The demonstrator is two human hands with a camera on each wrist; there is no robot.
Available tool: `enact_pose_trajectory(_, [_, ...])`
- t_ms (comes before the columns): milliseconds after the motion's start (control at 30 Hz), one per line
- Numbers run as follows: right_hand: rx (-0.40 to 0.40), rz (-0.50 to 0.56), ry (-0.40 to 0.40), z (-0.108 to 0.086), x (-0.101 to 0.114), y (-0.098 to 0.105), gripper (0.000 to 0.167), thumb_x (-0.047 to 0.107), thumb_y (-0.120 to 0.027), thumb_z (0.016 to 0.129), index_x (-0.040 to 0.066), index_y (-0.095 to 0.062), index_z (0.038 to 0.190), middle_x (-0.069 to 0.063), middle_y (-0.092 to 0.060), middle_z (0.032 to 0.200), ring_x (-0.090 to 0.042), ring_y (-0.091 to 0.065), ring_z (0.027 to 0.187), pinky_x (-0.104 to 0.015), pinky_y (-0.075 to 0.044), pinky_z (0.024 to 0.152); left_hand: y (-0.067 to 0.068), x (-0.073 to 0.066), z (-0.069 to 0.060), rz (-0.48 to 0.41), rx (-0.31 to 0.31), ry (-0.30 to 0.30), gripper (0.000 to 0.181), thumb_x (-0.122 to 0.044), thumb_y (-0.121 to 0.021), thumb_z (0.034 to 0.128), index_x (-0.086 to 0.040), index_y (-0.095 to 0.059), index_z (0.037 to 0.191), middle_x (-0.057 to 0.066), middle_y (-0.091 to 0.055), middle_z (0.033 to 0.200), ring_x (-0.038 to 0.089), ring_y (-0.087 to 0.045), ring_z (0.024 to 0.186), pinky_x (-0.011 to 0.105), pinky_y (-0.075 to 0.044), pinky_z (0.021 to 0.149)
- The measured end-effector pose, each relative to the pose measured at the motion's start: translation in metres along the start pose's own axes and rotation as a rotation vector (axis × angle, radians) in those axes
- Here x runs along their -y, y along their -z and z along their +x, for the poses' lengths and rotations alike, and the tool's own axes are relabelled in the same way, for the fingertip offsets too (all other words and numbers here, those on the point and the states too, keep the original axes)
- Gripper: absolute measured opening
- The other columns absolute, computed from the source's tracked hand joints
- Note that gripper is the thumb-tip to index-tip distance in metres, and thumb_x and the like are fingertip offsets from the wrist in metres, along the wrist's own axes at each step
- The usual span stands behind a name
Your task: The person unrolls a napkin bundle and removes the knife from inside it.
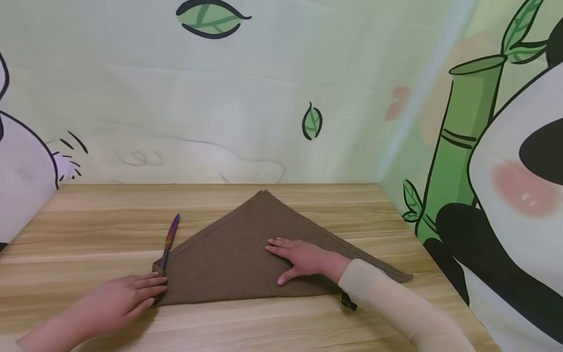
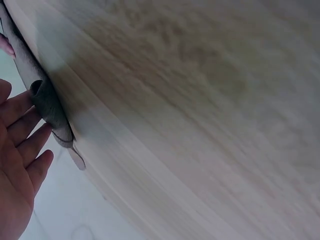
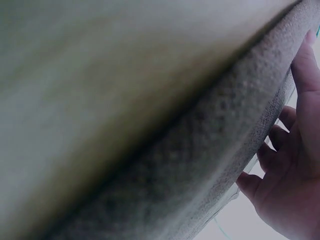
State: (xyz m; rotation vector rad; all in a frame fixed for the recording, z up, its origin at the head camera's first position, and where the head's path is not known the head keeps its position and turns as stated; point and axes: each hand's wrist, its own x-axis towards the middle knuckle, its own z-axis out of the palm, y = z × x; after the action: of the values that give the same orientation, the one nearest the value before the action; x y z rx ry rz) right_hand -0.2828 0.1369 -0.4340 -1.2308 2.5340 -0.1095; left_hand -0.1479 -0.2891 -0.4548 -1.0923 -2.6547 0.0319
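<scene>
A brown cloth (image 1: 237, 254), folded into a triangle, lies on the table with its peak pointing away from me. At its left corner the cloth is turned over in a narrow roll (image 2: 52, 110). A slim rainbow-coloured piece shaped like a knife (image 1: 171, 234) sticks out of that roll, its lower part hidden in the cloth. My left hand (image 1: 125, 298) touches the roll with fingers extended side by side. My right hand (image 1: 303, 259) rests palm down on the middle of the cloth, fingers spread; the right wrist view shows its fingers (image 3: 267, 155) above the cloth's edge.
The wooden table (image 1: 110, 215) runs back to a pale wall sheet (image 1: 264, 98) printed with leaves. A printed panda and bamboo (image 1: 462, 146) cover the right wall. A small black piece (image 1: 349, 300) shows beneath the right sleeve, by the cloth's near edge.
</scene>
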Motion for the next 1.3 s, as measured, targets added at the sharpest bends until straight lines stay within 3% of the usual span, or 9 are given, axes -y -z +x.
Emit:
enact_pose_trajectory(100, [0.008,0.002,-0.008,0.001,0.002,0.001,0.091,0.047,-0.075,0.090,0.010,-0.032,0.161,-0.012,-0.026,0.171,-0.036,-0.024,0.159,-0.060,-0.031,0.125,0.002,0.002,-0.008,0.003,-0.028,0.014,0.027,-0.027,-0.072,0.0942,-0.016,-0.076,0.118,0.003,-0.075,0.123,0.026,-0.072,0.112,0.040,-0.060,0.088])
enact_pose_trajectory(300, [0.006,-0.011,-0.009,0.003,0.003,0.003,0.091,0.047,-0.075,0.090,0.010,-0.032,0.161,-0.012,-0.026,0.171,-0.035,-0.024,0.159,-0.060,-0.031,0.125,0.009,0.006,-0.015,-0.022,0.034,0.093,0.027,-0.026,-0.070,0.0959,-0.015,-0.075,0.120,0.005,-0.074,0.126,0.028,-0.071,0.113,0.043,-0.060,0.090])
enact_pose_trajectory(467, [0.010,-0.010,-0.008,0.004,0.005,0.006,0.090,0.047,-0.075,0.090,0.009,-0.033,0.161,-0.013,-0.027,0.171,-0.034,-0.025,0.159,-0.061,-0.032,0.124,0.008,0.009,-0.024,0.009,0.016,0.134,0.025,-0.026,-0.072,0.0943,-0.016,-0.077,0.117,0.002,-0.075,0.123,0.025,-0.073,0.111,0.042,-0.061,0.088])
enact_pose_trajectory(700, [0.038,-0.001,-0.019,0.005,0.006,0.008,0.091,0.048,-0.073,0.091,0.012,-0.030,0.162,-0.010,-0.023,0.172,-0.032,-0.021,0.161,-0.059,-0.029,0.126,0.013,0.015,-0.032,-0.052,0.138,0.220,0.025,-0.026,-0.069,0.0972,-0.017,-0.076,0.120,0.004,-0.075,0.125,0.029,-0.073,0.112,0.047,-0.061,0.089])
enact_pose_trajectory(800, [0.032,-0.004,-0.011,0.005,0.005,0.009,0.091,0.047,-0.075,0.091,0.010,-0.031,0.162,-0.012,-0.025,0.171,-0.034,-0.022,0.160,-0.059,-0.030,0.126,0.013,0.014,-0.030,-0.055,0.134,0.225,0.024,-0.026,-0.069,0.0972,-0.018,-0.076,0.119,0.004,-0.076,0.124,0.029,-0.073,0.111,0.047,-0.061,0.088])
enact_pose_trajectory(933, [0.025,-0.005,-0.005,0.004,0.005,0.008,0.091,0.047,-0.075,0.090,0.009,-0.032,0.161,-0.014,-0.026,0.171,-0.036,-0.024,0.159,-0.060,-0.031,0.125,0.010,0.012,-0.026,-0.016,0.055,0.192,0.023,-0.026,-0.072,0.0941,-0.020,-0.077,0.116,0.001,-0.076,0.121,0.026,-0.073,0.109,0.044,-0.061,0.087])
enact_pose_trajectory(1033, [0.026,-0.003,-0.010,0.002,0.004,0.006,0.091,0.047,-0.074,0.091,0.009,-0.032,0.161,-0.013,-0.025,0.171,-0.036,-0.023,0.159,-0.061,-0.031,0.125,0.004,0.008,-0.019,0.005,0.003,0.115,0.024,-0.026,-0.073,0.0934,-0.018,-0.077,0.115,0.001,-0.076,0.120,0.024,-0.074,0.108,0.041,-0.062,0.086])
enact_pose_trajectory(1167, [0.019,0.000,-0.008,0.002,0.003,0.003,0.091,0.046,-0.075,0.090,0.009,-0.032,0.161,-0.013,-0.026,0.171,-0.037,-0.024,0.159,-0.061,-0.031,0.124,-0.001,0.005,-0.014,0.012,-0.014,0.012,0.025,-0.028,-0.072,0.0942,-0.015,-0.077,0.114,0.003,-0.077,0.118,0.024,-0.074,0.107,0.041,-0.062,0.085])
enact_pose_trajectory(1300, [0.021,0.010,-0.005,0.003,0.003,0.001,0.091,0.046,-0.075,0.090,0.009,-0.032,0.161,-0.013,-0.026,0.171,-0.036,-0.024,0.159,-0.061,-0.031,0.125,-0.001,0.004,-0.017,0.018,0.019,0.010,0.026,-0.027,-0.074,0.0920,-0.013,-0.078,0.114,0.004,-0.076,0.119,0.026,-0.073,0.109,0.042,-0.062,0.087])
